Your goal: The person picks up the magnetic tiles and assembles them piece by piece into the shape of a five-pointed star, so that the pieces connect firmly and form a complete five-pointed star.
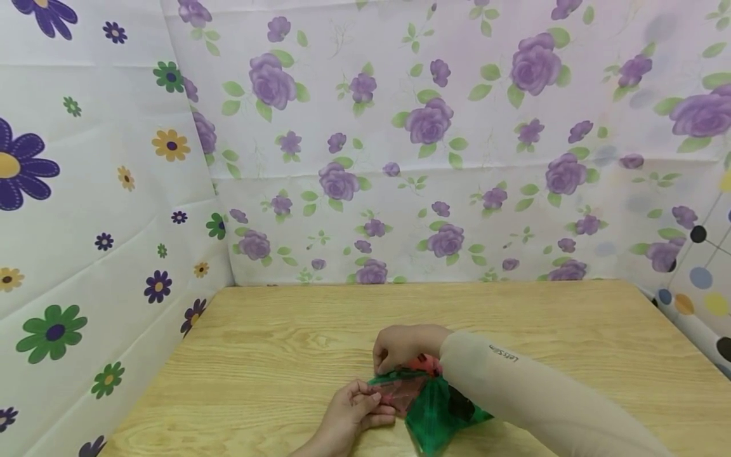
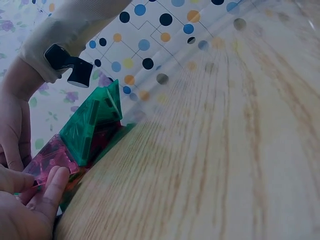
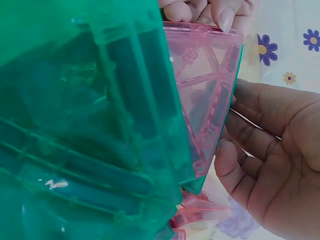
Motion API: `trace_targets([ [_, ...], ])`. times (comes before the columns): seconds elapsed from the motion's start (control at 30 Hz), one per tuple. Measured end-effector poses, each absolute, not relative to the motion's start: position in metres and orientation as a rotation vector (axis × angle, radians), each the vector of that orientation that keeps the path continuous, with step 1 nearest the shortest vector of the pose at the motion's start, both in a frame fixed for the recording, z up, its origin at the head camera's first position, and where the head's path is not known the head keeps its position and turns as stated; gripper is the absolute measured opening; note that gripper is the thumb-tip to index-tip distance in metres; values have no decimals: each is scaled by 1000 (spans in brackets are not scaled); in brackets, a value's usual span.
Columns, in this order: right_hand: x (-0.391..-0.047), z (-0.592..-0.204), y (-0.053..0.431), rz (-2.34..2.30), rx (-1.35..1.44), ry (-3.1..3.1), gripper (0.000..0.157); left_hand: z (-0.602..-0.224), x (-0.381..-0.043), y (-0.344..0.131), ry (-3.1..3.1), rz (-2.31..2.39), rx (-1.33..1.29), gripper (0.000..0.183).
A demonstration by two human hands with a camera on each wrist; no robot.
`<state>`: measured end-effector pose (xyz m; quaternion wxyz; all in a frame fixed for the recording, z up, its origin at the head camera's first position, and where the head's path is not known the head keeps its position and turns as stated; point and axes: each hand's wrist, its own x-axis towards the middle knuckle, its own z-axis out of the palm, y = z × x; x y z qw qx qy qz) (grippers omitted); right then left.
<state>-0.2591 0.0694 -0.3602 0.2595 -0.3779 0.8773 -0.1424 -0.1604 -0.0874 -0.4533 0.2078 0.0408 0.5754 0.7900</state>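
My left hand [image 1: 356,412] pinches the edge of a translucent pink triangular magnetic tile [image 1: 402,395], which is part of a joined structure of tiles. Beyond it, my right hand [image 1: 400,348] reaches across, bent down at the wrist, with its fingers on a green magnetic tile [image 3: 231,107] seen edge-on against the pink one. Larger green tiles [image 2: 82,127] form a peaked shape beside the pink tile. Red pieces [image 1: 425,365] show at the far side, partly covered by the right forearm. The left wrist view shows both hands close together at the pink tile.
A light wood-grain table [image 1: 274,355] lies under the structure. Floral cloth [image 1: 428,127] stands behind it, daisy-print cloth [image 1: 85,254] on the left, and dotted cloth [image 1: 699,279] on the right. The right wrist bears a black camera [image 2: 70,65].
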Motion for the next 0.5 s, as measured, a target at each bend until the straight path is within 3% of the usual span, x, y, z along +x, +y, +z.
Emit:
trace_targets([
  [0.13, -259, -359, 70, -399, -999, 2369, 15, -452, -161, -88, 1632, 2166, 85, 10],
  [0.5, -255, -351, 78, -574, -898, 2353, 10, -445, -164, -104, 1875, 2060, 45, 38],
])
